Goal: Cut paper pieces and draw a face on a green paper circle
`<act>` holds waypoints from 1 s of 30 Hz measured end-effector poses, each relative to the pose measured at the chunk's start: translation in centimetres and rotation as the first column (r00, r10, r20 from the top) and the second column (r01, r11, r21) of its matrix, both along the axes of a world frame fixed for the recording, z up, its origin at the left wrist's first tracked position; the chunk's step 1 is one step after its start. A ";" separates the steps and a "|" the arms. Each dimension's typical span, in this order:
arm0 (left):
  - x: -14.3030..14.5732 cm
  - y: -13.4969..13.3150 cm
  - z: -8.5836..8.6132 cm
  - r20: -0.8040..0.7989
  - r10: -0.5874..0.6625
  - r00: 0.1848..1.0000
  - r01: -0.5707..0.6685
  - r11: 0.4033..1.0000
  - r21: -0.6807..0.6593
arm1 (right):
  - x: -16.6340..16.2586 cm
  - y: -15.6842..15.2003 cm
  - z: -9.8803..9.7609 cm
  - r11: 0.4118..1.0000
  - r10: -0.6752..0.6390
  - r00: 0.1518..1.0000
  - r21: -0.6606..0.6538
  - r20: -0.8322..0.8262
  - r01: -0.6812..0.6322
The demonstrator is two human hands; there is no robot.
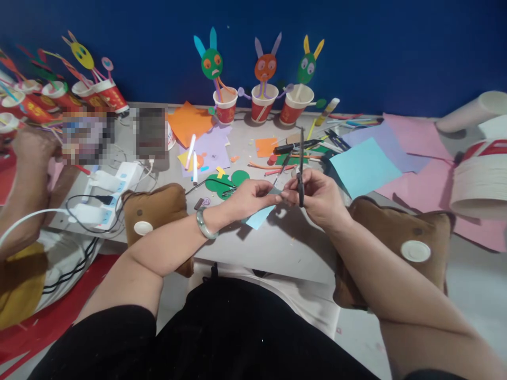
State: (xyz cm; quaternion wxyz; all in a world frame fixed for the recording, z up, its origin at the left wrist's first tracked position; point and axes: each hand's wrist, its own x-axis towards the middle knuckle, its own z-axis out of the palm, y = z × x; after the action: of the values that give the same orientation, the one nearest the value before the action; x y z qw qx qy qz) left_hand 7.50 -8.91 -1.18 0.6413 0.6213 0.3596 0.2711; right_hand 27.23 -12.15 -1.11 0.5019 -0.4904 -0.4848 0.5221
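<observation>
So the left hand (251,196) is pinching a small, flat piece of light blue paper (259,215), fingers closed on its top edge, held just above the grey table (285,243). The right hand (317,196) is wrapped around slim black scissors (301,163), blades pointing straight up, right next to the paper. A smooth pale green bangle (205,224) sits on the left wrist. Soft brown cushions (156,208) prop both forearms. Further back: three red paper cups (261,110) with round-faced bunny cutouts, plus loose pastel sheets (364,166).
</observation>
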 end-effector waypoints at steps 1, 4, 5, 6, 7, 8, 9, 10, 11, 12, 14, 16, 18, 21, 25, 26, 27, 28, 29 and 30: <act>0.0 0.0 0.0 0.009 0.000 1.000 0.000 1.000 -0.005 | 0.1 0.0 0.1 1.000 0.005 1.000 -0.003 0.019 -0.005; -0.2 0.2 0.2 0.073 0.025 0.997 -0.022 0.999 -0.042 | 0.9 0.2 0.8 0.998 0.056 0.991 0.002 0.121 -0.057; -0.4 0.2 0.4 0.099 0.040 0.994 -0.035 0.998 -0.054 | 1.4 0.4 1.0 0.995 0.095 0.980 0.001 0.172 -0.097; -0.5 0.3 0.6 0.125 0.056 0.991 -0.048 0.997 -0.064 | 1.9 0.6 1.3 0.989 0.143 0.962 -0.006 0.233 -0.145; -0.6 0.4 0.8 0.148 0.069 0.987 -0.059 0.996 -0.072 | 2.4 0.8 1.6 0.980 0.192 0.933 -0.018 0.303 -0.196; -0.7 0.4 1.0 0.171 0.078 0.982 -0.065 0.995 -0.079 | 2.8 0.9 1.9 0.968 0.242 0.895 -0.039 0.376 -0.246; -0.9 0.5 1.3 0.191 0.082 0.978 -0.067 0.994 -0.085 | 3.3 1.1 2.1 0.955 0.289 0.851 -0.066 0.438 -0.291; -1.0 0.6 1.4 0.205 0.084 0.975 -0.067 0.994 -0.088 | 3.7 1.2 2.3 0.940 0.329 0.809 -0.093 0.487 -0.327; -1.1 0.7 1.6 0.212 0.088 0.973 -0.071 0.994 -0.087 | 4.0 1.3 2.5 0.927 0.363 0.771 -0.118 0.523 -0.356; -1.2 0.7 1.7 0.214 0.094 0.972 -0.078 0.994 -0.081 | 4.3 1.3 2.7 0.916 0.388 0.740 -0.138 0.549 -0.377; -1.3 0.9 1.8 0.210 0.107 0.972 -0.096 0.994 -0.062 | 4.6 1.4 2.9 0.898 0.422 0.691 -0.164 0.586 -0.409; -1.4 1.0 1.8 0.210 0.118 0.971 -0.112 0.993 -0.044 | 4.8 1.4 2.8 0.879 0.455 0.651 -0.189 0.608 -0.437; -1.4 1.1 1.8 0.212 0.120 0.970 -0.118 0.993 -0.022 | 4.9 1.4 2.6 0.867 0.475 0.633 -0.202 0.611 -0.456; -1.5 1.1 1.8 0.197 0.113 0.974 -0.116 0.993 0.001 | 4.9 1.3 2.2 0.866 0.479 0.640 -0.201 0.600 -0.459; -1.6 0.9 2.0 0.182 0.109 0.977 -0.112 0.994 0.005 | 4.9 1.2 2.5 0.864 0.489 0.641 -0.224 0.591 -0.452; -1.6 0.9 2.0 0.180 0.108 0.978 -0.111 0.994 0.008 | 4.9 1.2 2.6 0.860 0.497 0.635 -0.236 0.592 -0.453; -1.6 0.9 2.1 0.177 0.106 0.979 -0.109 0.994 0.011 | 5.0 1.2 2.8 0.856 0.505 0.630 -0.246 0.590 -0.455; -1.6 0.8 2.1 0.173 0.103 0.980 -0.107 0.994 0.014 | 5.0 1.2 2.9 0.852 0.512 0.627 -0.254 0.587 -0.458; -1.6 0.8 2.2 0.169 0.100 0.980 -0.104 0.994 0.016 | 5.1 1.2 3.0 0.847 0.521 0.624 -0.261 0.582 -0.464; -1.6 0.8 2.2 0.167 0.096 0.981 -0.101 0.995 0.018 | 5.1 1.2 3.1 0.842 0.529 0.625 -0.264 0.574 -0.470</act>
State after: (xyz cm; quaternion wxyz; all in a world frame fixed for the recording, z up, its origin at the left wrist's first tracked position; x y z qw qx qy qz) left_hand 5.90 -8.12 1.04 0.6467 0.5863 0.3316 0.3579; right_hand 32.37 -10.97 1.96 0.1243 -0.5028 -0.7163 0.4677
